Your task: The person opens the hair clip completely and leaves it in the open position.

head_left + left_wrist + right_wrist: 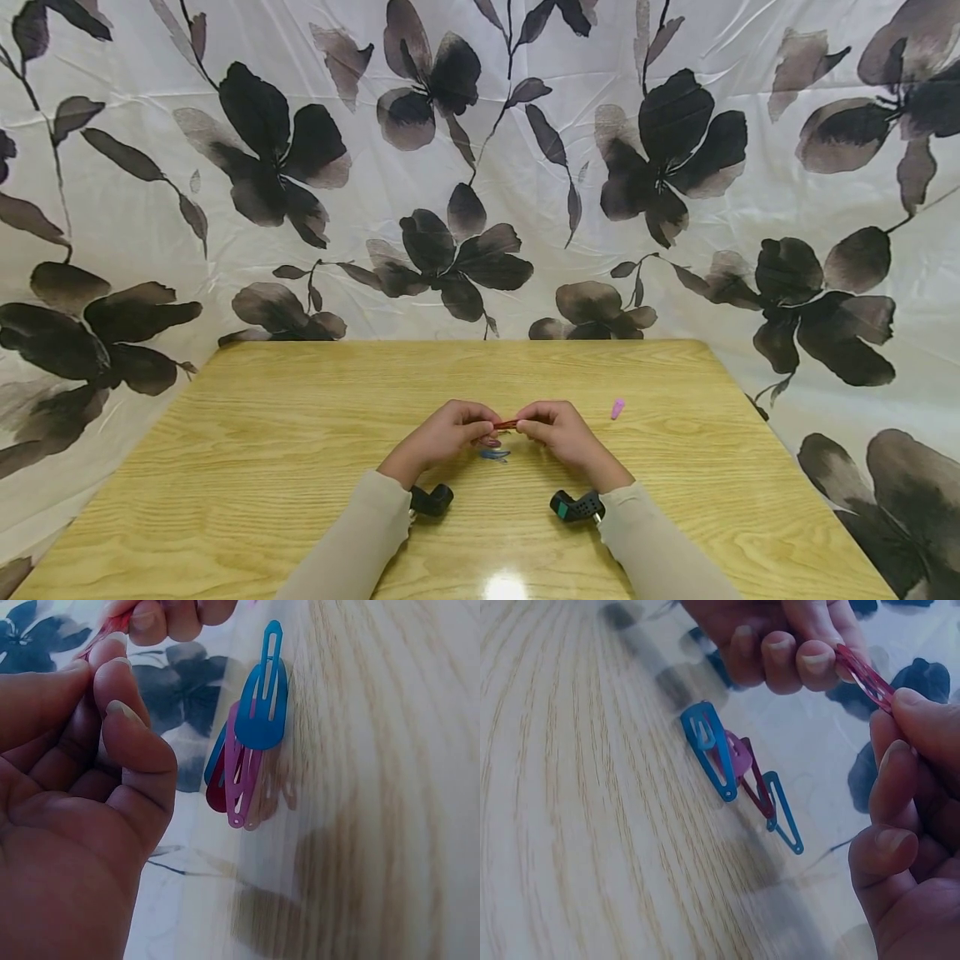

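Observation:
Between both hands, above the table, is a red snap hair clip (pixel 864 677). My left hand (pixel 459 429) pinches one end of it between thumb and fingers. The other end is pinched by the thumb and forefinger of my right hand (pixel 558 429). Below them on the wood lies a small pile of snap hair clips: a blue clip (pixel 262 705) on top, a pink clip (pixel 244 776) under it, a dark red clip (pixel 757 780) and another blue clip (pixel 786 817). In the head view the blue clips (pixel 494 455) show just under the fingers.
A pink clip (pixel 617 409) lies apart on the wooden table (pixel 300 433), to the right of the right hand. A floral cloth (pixel 480 167) hangs behind the table. Each wrist wears a black camera mount (pixel 432 501).

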Demonstrator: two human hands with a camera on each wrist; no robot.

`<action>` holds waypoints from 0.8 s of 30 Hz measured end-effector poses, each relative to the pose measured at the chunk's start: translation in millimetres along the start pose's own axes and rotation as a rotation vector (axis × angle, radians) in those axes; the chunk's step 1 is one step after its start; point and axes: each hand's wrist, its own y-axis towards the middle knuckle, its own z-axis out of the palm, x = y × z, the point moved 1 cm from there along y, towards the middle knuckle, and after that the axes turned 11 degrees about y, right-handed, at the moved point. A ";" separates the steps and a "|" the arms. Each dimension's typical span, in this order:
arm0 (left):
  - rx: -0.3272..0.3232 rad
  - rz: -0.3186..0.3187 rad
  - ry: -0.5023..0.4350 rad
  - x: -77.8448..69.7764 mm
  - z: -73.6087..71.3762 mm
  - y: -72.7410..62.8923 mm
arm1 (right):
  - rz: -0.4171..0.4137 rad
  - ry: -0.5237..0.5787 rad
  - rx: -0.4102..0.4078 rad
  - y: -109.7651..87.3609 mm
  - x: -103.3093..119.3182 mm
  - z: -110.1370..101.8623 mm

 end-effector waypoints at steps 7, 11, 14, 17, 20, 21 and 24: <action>-0.031 0.006 0.016 -0.8 0.9 1.4 | 0.011 0.007 0.004 8.7 -23.2 -3.9; -0.061 0.013 0.058 -2.9 3.8 2.2 | 0.011 -0.011 -0.027 8.5 -27.5 -5.2; -0.097 0.021 0.129 -5.6 6.4 3.6 | 0.004 -0.002 -0.050 7.9 -30.2 -7.4; -0.119 0.017 0.200 -7.9 10.2 4.7 | 0.001 0.015 -0.052 7.4 -33.3 -10.0; -0.131 0.028 0.281 -10.6 14.5 6.9 | 0.016 0.029 -0.051 6.7 -35.7 -13.7; -0.136 0.035 0.316 -11.6 15.6 8.3 | 0.017 0.028 -0.047 6.6 -36.2 -15.3; -0.147 0.063 0.438 -18.0 16.9 14.5 | 0.036 0.041 -0.046 6.9 -36.1 -21.0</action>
